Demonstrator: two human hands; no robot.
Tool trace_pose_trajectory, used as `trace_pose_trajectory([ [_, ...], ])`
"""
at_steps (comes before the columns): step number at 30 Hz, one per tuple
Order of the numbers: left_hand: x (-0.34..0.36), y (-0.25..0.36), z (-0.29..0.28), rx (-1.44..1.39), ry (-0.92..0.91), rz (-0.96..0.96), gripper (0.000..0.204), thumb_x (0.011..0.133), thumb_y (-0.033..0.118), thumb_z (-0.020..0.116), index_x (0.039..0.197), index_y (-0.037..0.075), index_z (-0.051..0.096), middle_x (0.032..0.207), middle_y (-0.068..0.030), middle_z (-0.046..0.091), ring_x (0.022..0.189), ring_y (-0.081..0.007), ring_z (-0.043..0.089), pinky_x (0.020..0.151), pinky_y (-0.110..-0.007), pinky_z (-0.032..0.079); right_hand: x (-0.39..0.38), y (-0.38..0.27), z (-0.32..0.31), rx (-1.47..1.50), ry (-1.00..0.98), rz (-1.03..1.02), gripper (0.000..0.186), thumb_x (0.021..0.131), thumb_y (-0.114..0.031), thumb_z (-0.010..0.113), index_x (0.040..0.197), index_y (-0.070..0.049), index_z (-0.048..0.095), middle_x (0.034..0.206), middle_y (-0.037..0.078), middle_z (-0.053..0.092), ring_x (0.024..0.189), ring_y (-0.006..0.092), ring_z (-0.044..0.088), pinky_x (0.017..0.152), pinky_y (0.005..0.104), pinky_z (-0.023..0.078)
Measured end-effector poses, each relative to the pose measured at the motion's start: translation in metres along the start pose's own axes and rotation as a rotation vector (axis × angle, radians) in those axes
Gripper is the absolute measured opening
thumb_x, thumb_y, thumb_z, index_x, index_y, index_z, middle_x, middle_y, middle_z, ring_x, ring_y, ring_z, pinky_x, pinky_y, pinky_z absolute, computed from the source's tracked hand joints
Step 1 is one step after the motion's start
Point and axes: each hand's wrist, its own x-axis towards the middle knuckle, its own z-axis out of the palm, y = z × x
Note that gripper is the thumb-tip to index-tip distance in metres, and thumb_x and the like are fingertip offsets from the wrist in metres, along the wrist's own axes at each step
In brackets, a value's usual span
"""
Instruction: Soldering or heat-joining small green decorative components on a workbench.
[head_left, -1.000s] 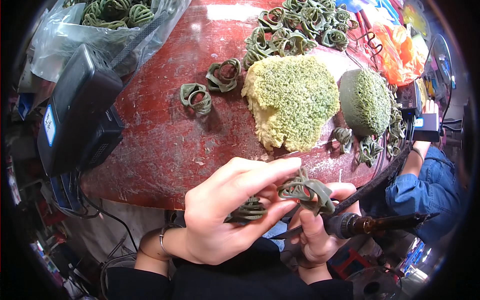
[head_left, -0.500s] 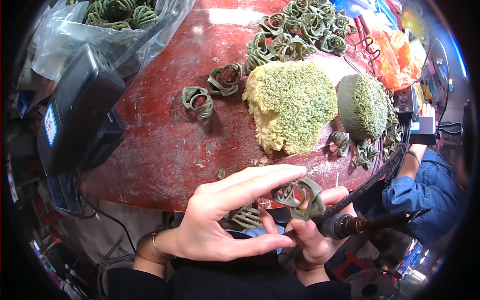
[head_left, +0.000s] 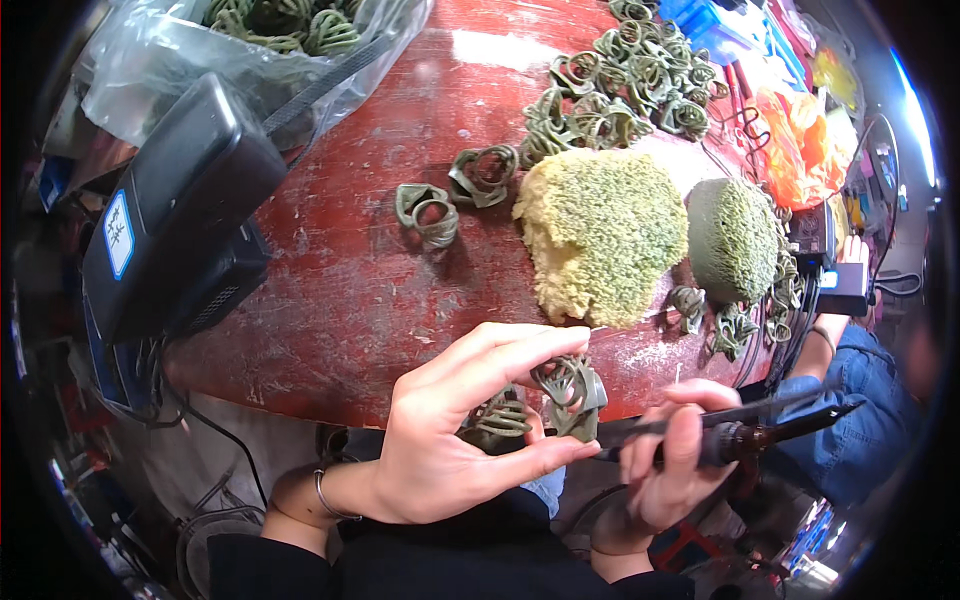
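My left hand point(head_left: 430, 430) pinches a green openwork wax ring point(head_left: 572, 395) between its thumb and fingertips. A second green ring piece point(head_left: 500, 415), with ribbed strands, sits deeper in the same hand, partly covered by fingers. To its right, my right hand point(head_left: 675, 465) is closed round a dark soldering-iron-like pen point(head_left: 735, 440), whose pointed tip faces right, away from the rings. A long dark strip alongside the pen is blurred; I cannot tell whether it is its cord or another tool. Two loose green rings point(head_left: 428, 215) lie on the red table beyond my hands.
A yellow-green crumbly block point(head_left: 605, 235) and a round green foam block point(head_left: 735, 240) stand on the worn red table point(head_left: 340, 290). Behind lies a heap of green rings point(head_left: 630, 80). Black device point(head_left: 180, 210) and plastic bag point(head_left: 140, 85) stand left; another person's denim sleeve point(head_left: 850, 385) is right.
My right hand has drawn away to the right with the pen, leaving the ring in my left hand alone. The table things have shifted slightly right and down in view.
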Motion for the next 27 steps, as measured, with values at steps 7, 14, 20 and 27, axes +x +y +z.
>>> trace_pose_trajectory([
  [7, -0.003, -0.007, -0.005, 0.044, 0.114, 0.005, 0.052, 0.061, -0.003, 0.077, 0.108, -0.004, 0.053, 0.110, -0.0140, 0.053, 0.075, -0.0075, 0.056, 0.058, -0.018, 0.048, 0.007, 0.011, -0.024, -0.421, -0.118, -0.106, 0.031, 0.072, -0.005, 0.062, 0.091, -0.004, 0.038, 0.088, 0.010, 0.044, 0.070, 0.0086, 0.041, 0.057, 0.0200, 0.035],
  [14, -0.001, -0.019, -0.004, -0.014, 0.159, 0.093, 0.054, 0.061, -0.003, 0.077, 0.109, -0.005, 0.052, 0.111, -0.0169, 0.051, 0.076, -0.0097, 0.057, 0.055, -0.018, 0.048, -0.002, 0.040, -0.028, -0.629, -0.128, -0.327, 0.045, 0.078, -0.038, 0.064, 0.083, 0.006, 0.056, 0.068, 0.010, 0.052, 0.060, 0.0175, 0.047, 0.053, 0.0267, 0.037],
  [20, 0.001, -0.019, -0.005, 0.038, 0.152, 0.130, 0.054, 0.060, -0.001, 0.078, 0.108, -0.004, 0.053, 0.109, -0.0180, 0.052, 0.075, -0.0102, 0.057, 0.054, -0.019, 0.049, 0.000, 0.037, -0.026, -0.756, -0.213, -0.412, 0.040, 0.079, -0.033, 0.064, 0.083, 0.006, 0.057, 0.062, 0.009, 0.052, 0.052, 0.0182, 0.046, 0.047, 0.0265, 0.036],
  [27, 0.001, -0.019, -0.005, 0.030, 0.154, 0.126, 0.055, 0.061, 0.000, 0.078, 0.109, -0.004, 0.052, 0.109, -0.0172, 0.053, 0.073, -0.0101, 0.057, 0.054, -0.019, 0.049, 0.001, 0.033, -0.023, -0.832, -0.246, -0.423, 0.041, 0.079, -0.036, 0.063, 0.081, 0.005, 0.059, 0.060, 0.010, 0.053, 0.050, 0.0205, 0.051, 0.045, 0.0276, 0.040],
])
